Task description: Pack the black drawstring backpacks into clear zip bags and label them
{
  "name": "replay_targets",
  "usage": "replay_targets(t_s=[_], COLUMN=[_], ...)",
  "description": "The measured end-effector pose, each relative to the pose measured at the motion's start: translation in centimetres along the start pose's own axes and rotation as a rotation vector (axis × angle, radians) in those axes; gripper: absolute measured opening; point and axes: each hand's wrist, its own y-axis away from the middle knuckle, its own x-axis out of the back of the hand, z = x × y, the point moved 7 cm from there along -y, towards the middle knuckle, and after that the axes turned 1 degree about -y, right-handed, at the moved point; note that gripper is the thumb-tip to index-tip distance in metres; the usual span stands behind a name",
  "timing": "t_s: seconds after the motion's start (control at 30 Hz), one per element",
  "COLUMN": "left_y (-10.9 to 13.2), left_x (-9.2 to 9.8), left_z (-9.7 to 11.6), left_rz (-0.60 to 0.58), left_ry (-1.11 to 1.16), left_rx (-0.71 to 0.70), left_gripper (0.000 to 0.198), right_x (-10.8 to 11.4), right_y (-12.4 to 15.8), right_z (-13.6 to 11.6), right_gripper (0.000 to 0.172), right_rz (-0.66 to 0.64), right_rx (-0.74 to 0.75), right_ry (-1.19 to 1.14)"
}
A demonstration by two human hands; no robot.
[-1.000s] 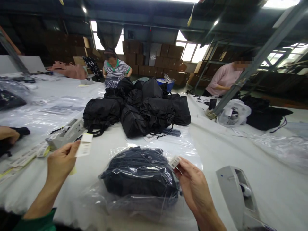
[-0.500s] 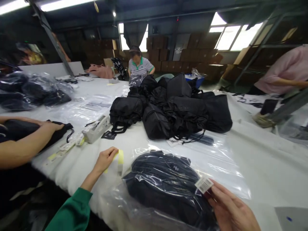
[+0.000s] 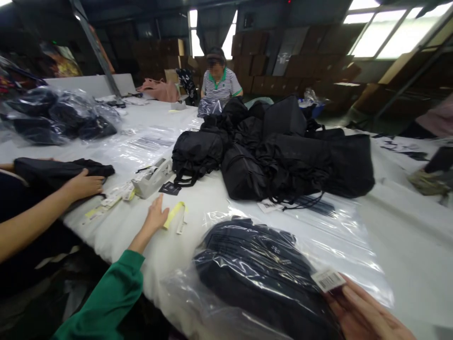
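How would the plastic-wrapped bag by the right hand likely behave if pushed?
The wrapped bag would probably slide, as its clear plastic looks glossy. The plastic's loose edge may crumple, being wrinkled. Rolling seems unlikely, since the bag lies broad and low on the table.

A white-covered surface (image 3: 421, 226) with a soft, rounded near edge carries a dark bag in clear plastic (image 3: 258, 269) at the front and a heap of black bags (image 3: 290, 156) behind it. Flat clear plastic sheets (image 3: 357, 231) spread beside the heap; to the left lie a grey dispenser (image 3: 152, 180), a black card (image 3: 170, 188), a curled yellow strip (image 3: 173, 215) and plastic-wrapped dark bundles (image 3: 60, 115).
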Motion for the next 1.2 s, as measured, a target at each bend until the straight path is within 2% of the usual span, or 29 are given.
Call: replay_targets(t_s=[0.07, 0.13, 0.23, 0.3, 0.33, 0.43, 0.53, 0.6, 0.7, 0.77, 0.8, 0.9, 0.93, 1.0, 1.07, 1.13, 1.2], left_y=[1.5, 3.9, 8.7, 12.0, 13.4, 16.7, 19.3, 20.6, 20.7, 19.3, 18.2, 14.6, 13.8, 13.4, 14.0, 15.3, 16.5], left_x=[-0.3, -1.7, -6.4, -8.8, -9.6, -10.3, -9.3, -8.8, -8.5, -7.8, -7.2, -4.7, -4.3, -4.6, -5.9, -7.5, -9.0], left_z=[1.2, 2.1, 3.5, 4.6, 5.0, 6.2, 7.2, 7.4, 7.2, 7.7, 8.5, 13.5, 15.7, 20.1, 23.8, 26.3, 27.6], left_rz=[-0.008, -0.107, -0.548, -0.778, -0.836, -0.858, -0.798, -0.805, -0.851, -0.835, -0.788, -0.616, -0.618, -0.729, -0.9, -1.066, -1.204], left_ry=[0.055, 0.231, 0.596, 0.634, 0.6, 0.495, 0.454, 0.445, 0.398, 0.309, 0.259, 0.169, 0.18, 0.282, 0.383, 0.463, 0.538], left_rx=[0.004, 0.035, 0.127, 0.122, 0.106, 0.067, 0.021, -0.014, -0.063, -0.103, -0.127, -0.181, -0.176, -0.128, -0.076, -0.052, -0.03], left_gripper=[0.049, 0.057, 0.067, 0.071, 0.071, 0.066, 0.06, 0.056, 0.052, 0.049, 0.049, 0.051, 0.049, 0.046, 0.043, 0.038, 0.034], right_x=[-0.7, -1.5, -2.2, -1.9, -1.6, -0.3, 1.1, 1.7, 2.1, 1.7, 1.3, -0.8, -1.8, -3.6, -5.2, -6.4, -7.1], right_y=[1.0, 1.8, 2.3, 2.4, 2.5, 3.0, 3.5, 3.7, 3.5, 2.9, 2.6, 1.7, 1.5, 1.3, 1.3, 1.3, 1.2], right_z=[-0.6, -1.0, -0.9, -1.0, -1.1, -1.8, -2.4, -2.7, -2.9, -3.2, -3.4, -4.5, -4.8, -5.3, -5.5, -5.3, -5.1], right_gripper=[0.036, 0.031, 0.025, 0.025, 0.026, 0.028, 0.028, 0.027, 0.025, 0.024, 0.023, 0.024, 0.026, 0.028, 0.028, 0.03, 0.036], right_rz=[-0.06, -0.142, -0.239, -0.259, -0.26, -0.24, -0.237, -0.259, -0.301, -0.347, -0.384, -0.541, -0.602, -0.725, -0.845, -0.95, -1.032], right_rx=[0.053, 0.095, 0.105, 0.101, 0.101, 0.115, 0.107, 0.096, 0.073, 0.045, 0.029, -0.005, -0.015, -0.038, -0.059, -0.063, -0.045], right_ry=[0.004, -0.003, -0.037, -0.064, -0.072, -0.082, -0.108, -0.128, -0.107, -0.036, 0.017, 0.216, 0.285, 0.414, 0.527, 0.628, 0.723])
